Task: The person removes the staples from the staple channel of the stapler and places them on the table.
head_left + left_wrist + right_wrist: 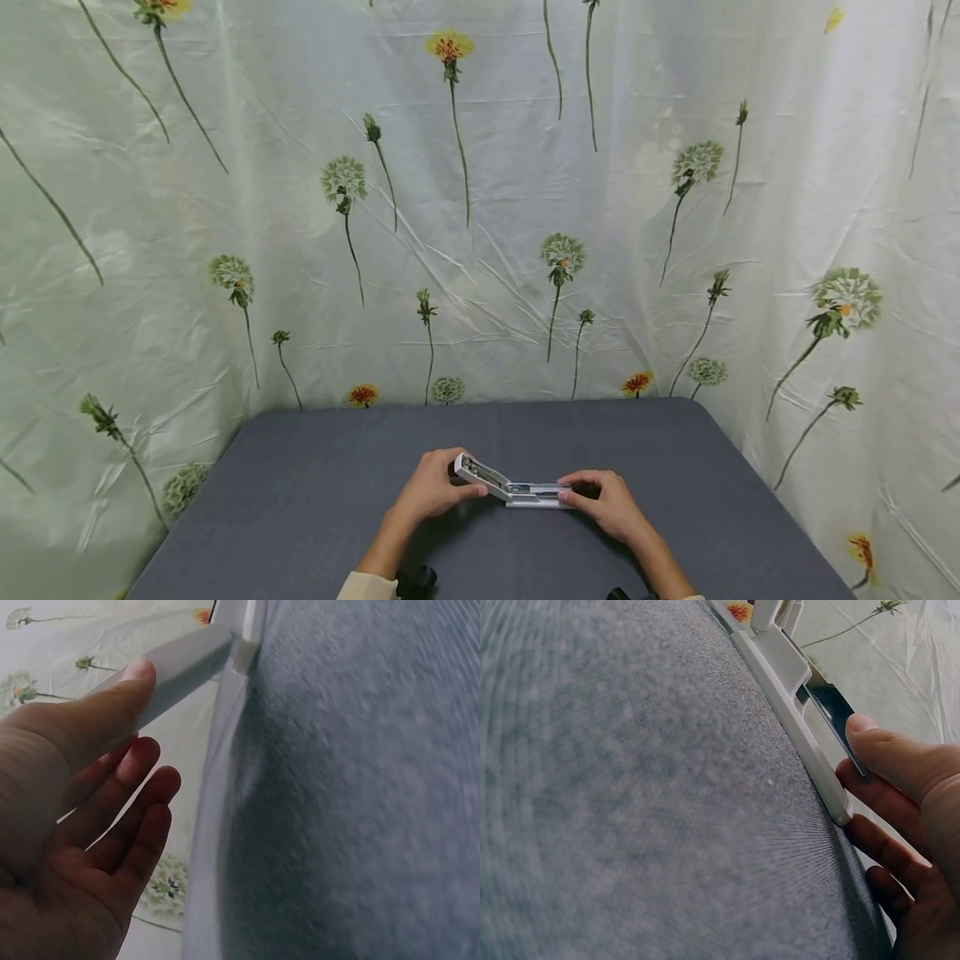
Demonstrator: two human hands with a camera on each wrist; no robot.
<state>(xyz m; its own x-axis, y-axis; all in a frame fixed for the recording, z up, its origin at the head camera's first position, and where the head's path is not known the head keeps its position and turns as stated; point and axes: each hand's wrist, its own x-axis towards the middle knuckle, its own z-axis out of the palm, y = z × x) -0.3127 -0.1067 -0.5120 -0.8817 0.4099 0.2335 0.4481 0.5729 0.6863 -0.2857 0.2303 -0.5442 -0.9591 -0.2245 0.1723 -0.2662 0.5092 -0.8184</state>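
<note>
A white stapler (pixel 525 502) stands on the table, hinged wide apart, its top arm (pixel 191 666) slanting up to the left. My left hand (pixel 433 487) grips the raised end of that arm, the thumb along its side. At the other end, my right hand (pixel 613 505) pinches the metal staple rail (pixel 832 712) between thumb and forefinger. The rail sits above the white base (pixel 804 754), and other right fingers lie near the base's tip. Whether staples are in the rail cannot be made out.
Grey cloth covers the table (pixel 315 467). Behind it and at both sides hangs a pale curtain (pixel 495 275) printed with dandelions. A dark wrist-worn device (pixel 416 581) shows at the left sleeve, with another dark piece near the right wrist.
</note>
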